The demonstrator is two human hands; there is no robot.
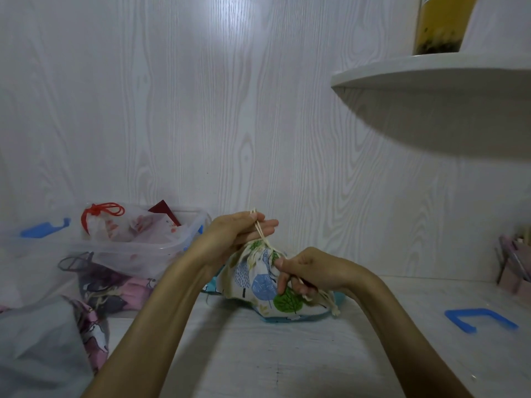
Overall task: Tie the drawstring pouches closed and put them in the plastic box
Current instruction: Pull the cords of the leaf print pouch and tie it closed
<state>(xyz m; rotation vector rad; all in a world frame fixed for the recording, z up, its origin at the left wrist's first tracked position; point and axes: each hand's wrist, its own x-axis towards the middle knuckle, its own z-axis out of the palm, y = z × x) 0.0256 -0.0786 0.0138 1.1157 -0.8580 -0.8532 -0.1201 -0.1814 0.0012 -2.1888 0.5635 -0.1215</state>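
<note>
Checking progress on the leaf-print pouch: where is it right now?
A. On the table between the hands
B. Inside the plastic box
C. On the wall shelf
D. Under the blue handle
A: the leaf-print pouch sits on the table, with the left hand and right hand pulling its cream cords.

The cream fabric drawstring pouch carries blue and green leaf prints. The translucent plastic box has blue clips; inside, a white pouch with a red cord.
</note>
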